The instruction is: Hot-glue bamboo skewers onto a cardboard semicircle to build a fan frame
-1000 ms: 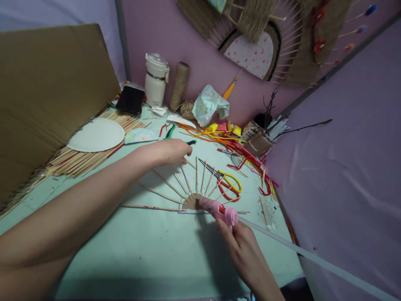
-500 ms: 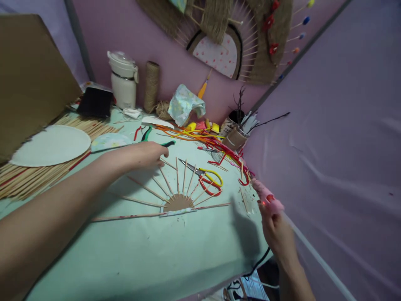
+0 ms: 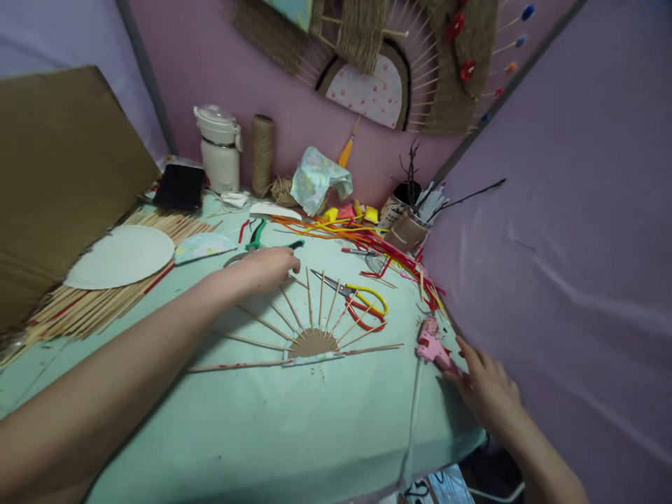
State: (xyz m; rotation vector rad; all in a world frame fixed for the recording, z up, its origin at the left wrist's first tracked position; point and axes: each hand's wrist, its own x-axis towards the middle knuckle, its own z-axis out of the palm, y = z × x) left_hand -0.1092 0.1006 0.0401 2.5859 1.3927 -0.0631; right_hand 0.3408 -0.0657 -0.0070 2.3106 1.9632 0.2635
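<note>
My left hand (image 3: pixel 273 269) hovers over the upper left of a fan of thin wooden sticks (image 3: pixel 266 325), fingers curled; whatever they pinch is hidden. The sticks spread from a brown cardboard half-circle (image 3: pixel 313 343) edged with patterned cloth. Beneath the left hand lie pliers with green handles (image 3: pixel 255 235), partly covered. On the right, a pink glue gun (image 3: pixel 431 344) rests on the table, its nozzle pointing away. My right hand (image 3: pixel 488 381) is at its handle, fingers stretched out and not wrapped around it. Scissors with red and yellow handles (image 3: pixel 367 304) lie beside the fan.
Left are a cardboard sheet (image 3: pixel 68 175), a white oval piece (image 3: pixel 123 257) and many sticks (image 3: pixel 105 301). Behind stand a white canister (image 3: pixel 220 157), a twine roll (image 3: pixel 263 154) and a cup with twigs (image 3: pixel 407 231). A white cord (image 3: pixel 414 413) trails over the front edge.
My right hand has brought the glue gun down onto the table, and its fingers have loosened from the handle. The left hand stays over the sticks; the view has shifted slightly.
</note>
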